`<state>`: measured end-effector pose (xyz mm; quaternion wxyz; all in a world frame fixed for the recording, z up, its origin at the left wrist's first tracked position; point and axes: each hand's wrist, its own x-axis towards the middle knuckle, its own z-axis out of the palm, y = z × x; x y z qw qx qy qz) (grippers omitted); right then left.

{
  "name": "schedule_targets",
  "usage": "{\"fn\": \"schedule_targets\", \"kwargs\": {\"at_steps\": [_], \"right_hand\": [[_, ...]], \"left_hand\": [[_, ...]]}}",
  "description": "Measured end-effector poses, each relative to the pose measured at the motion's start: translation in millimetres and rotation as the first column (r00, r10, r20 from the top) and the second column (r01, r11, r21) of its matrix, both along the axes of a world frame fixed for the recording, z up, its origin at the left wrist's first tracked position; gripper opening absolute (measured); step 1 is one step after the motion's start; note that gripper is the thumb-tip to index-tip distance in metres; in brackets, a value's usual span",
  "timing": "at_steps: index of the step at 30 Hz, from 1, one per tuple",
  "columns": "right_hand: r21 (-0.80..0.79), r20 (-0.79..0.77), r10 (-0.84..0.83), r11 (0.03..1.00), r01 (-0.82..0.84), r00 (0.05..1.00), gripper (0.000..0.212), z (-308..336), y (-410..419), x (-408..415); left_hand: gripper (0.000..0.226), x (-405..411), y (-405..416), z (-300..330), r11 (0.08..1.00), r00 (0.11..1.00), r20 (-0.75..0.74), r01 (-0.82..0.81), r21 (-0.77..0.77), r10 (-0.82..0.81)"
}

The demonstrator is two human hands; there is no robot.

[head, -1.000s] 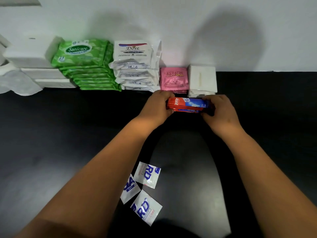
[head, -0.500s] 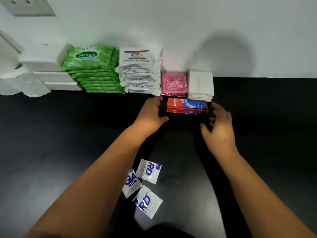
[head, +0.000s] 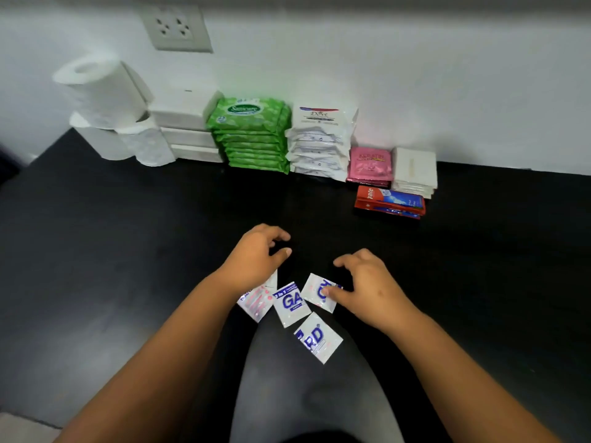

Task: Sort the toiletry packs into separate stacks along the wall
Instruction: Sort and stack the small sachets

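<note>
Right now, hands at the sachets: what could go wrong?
1. The white sachets lie fanned and overlapping; the right hand, thumb on one, may drag its neighbours along.
2. One sachet sits half under the left hand and could be missed.
3. The red toothpaste stack lies off the wall row.

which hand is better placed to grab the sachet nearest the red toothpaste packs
Right. The right hand already has its thumb on that white and blue foil sachet. The left hand hovers over the pink-printed sachet at the other end of the loose group.
</note>
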<state>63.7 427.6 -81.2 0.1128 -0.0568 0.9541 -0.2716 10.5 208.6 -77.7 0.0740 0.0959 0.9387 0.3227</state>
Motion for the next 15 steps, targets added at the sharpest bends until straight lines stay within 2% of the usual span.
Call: {"fn": "schedule_targets", "kwargs": {"at_steps": [3,6,11,15], "right_hand": [[0.048,0.018,0.03,0.998,-0.03,0.999,0.062,1,-12,9],[0.092,-0.007,0.027,0.995,-0.027,1.0,0.051,3,-18,14],[0.09,0.007,-0.047,0.995,0.046,0.999,0.04,4,-25,16],[0.048,0.021,-0.105,0.993,0.104,0.994,0.037,9,-34,18]], "left_hand": [[0.02,18,-21,2,0.999,1.0,-0.004,-0.025,-0.03,0.024],[0.012,38,-37,0,0.994,0.996,-0.018,-0.086,-0.069,0.085],[0.045,62,-46,-3,0.974,0.984,0.09,-0.139,-0.181,0.157],[0.053,65,-44,-3,0.966,0.984,0.091,-0.133,-0.223,0.156]]}}
